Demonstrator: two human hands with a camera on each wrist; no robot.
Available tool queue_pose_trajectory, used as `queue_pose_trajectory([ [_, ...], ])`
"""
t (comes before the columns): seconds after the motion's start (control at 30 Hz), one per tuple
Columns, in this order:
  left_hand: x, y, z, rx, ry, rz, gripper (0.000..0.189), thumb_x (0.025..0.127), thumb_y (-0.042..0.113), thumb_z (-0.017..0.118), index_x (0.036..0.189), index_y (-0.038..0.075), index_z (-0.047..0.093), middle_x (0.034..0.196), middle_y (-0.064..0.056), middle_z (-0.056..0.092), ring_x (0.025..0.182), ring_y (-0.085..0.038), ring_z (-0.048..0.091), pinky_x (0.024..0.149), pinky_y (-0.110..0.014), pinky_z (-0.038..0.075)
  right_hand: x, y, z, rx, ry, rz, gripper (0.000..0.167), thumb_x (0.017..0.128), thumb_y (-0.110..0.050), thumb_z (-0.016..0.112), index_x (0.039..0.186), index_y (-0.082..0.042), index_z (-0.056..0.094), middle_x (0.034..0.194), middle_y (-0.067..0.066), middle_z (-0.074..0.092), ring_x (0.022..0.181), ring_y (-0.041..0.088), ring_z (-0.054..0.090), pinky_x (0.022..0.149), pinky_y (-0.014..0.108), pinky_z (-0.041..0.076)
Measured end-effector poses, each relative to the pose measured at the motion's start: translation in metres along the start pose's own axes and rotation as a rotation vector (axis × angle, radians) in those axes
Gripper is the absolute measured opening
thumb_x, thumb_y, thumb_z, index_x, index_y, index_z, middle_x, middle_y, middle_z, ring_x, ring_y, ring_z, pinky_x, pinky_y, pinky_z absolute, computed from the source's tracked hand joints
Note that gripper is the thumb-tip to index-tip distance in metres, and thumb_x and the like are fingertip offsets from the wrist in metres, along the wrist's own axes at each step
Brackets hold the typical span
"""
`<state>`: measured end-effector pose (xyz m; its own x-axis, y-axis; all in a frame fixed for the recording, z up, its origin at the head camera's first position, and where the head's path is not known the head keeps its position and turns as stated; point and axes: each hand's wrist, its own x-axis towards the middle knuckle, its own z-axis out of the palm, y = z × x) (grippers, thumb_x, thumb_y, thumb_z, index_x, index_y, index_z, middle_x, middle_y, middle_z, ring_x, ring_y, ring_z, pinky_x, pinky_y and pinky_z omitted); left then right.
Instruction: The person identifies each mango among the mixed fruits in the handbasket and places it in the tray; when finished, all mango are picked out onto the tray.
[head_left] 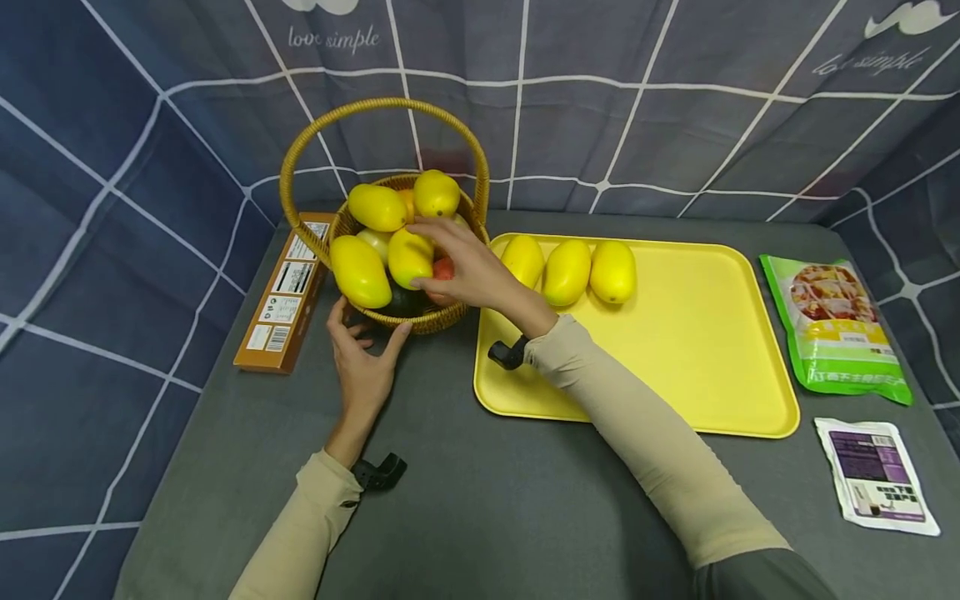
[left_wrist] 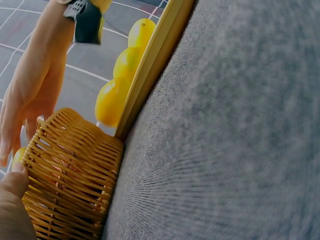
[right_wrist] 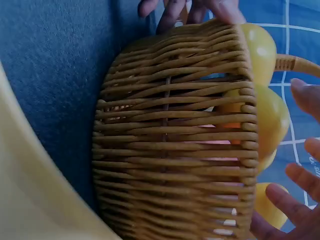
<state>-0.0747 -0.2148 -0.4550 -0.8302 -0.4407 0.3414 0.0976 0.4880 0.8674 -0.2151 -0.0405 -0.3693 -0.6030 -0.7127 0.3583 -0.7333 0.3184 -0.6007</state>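
I judge the mango work to be partway along: the fruit is split between two places. Three yellow mangoes (head_left: 567, 272) lie side by side at the far left of the yellow tray (head_left: 675, 333), with much of it bare. Four more sit in the wicker basket (right_wrist: 170, 135), among a red fruit (head_left: 444, 271), a dark green fruit (head_left: 401, 300) and others partly hidden.

My right hand (head_left: 465, 267) is over the basket, fingers spread about the nearer middle mango (head_left: 408, 260); the right wrist view shows no firm grasp. Whether I am picking it up or have just put it down, I can't tell. My left hand (head_left: 363, 358) grips the basket's near side, thumb at the rim, apparently to steady it.

If these mangoes are bound for the tray, the row of three is done and the four in the basket are left; if they go the other way, only those three remain. The brown box (head_left: 277, 304), green packet (head_left: 840, 329) and white-and-purple pouch (head_left: 877, 475) lie outside this work, I judge.
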Motion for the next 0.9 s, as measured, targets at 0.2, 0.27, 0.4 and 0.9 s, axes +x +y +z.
queue_pose_trajectory([
  [0.2,0.001,0.001,0.0,0.01,-0.008,-0.008,0.092,0.081,0.034,0.081,0.152,0.022,0.023,0.149,-0.009,0.036,0.114,-0.031,0.052,0.086,-0.037,0.041,0.013,-0.004,0.009,-0.025,-0.03,-0.009,0.068,0.087,-0.042,0.074,0.143,-0.013,0.049,0.15,0.008,0.041,0.14,0.024,0.036,0.116,0.037,0.028],
  [0.27,0.001,0.002,0.0,0.012,-0.01,-0.009,0.093,0.081,0.034,0.081,0.152,0.022,0.022,0.149,-0.009,0.036,0.114,-0.032,0.052,0.086,-0.037,0.041,0.016,-0.006,0.011,-0.034,-0.047,0.005,0.068,0.087,-0.042,0.073,0.143,-0.013,0.049,0.151,0.008,0.041,0.14,0.024,0.036,0.117,0.038,0.027],
  [0.4,0.001,0.001,-0.001,0.015,-0.009,-0.008,0.093,0.082,0.035,0.08,0.152,0.022,0.022,0.149,-0.009,0.036,0.115,-0.033,0.052,0.086,-0.038,0.041,0.019,-0.007,0.014,-0.041,-0.074,0.042,0.067,0.087,-0.04,0.074,0.143,-0.013,0.049,0.153,0.009,0.038,0.142,0.027,0.034,0.117,0.041,0.026],
  [0.9,0.001,0.001,-0.001,0.009,-0.009,-0.009,0.091,0.082,0.035,0.08,0.152,0.021,0.023,0.149,-0.011,0.036,0.115,-0.033,0.051,0.086,-0.037,0.041,0.02,-0.003,0.016,-0.033,-0.16,0.128,0.068,0.086,-0.037,0.074,0.145,-0.015,0.048,0.158,0.006,0.031,0.143,0.023,0.035,0.114,0.036,0.032],
])
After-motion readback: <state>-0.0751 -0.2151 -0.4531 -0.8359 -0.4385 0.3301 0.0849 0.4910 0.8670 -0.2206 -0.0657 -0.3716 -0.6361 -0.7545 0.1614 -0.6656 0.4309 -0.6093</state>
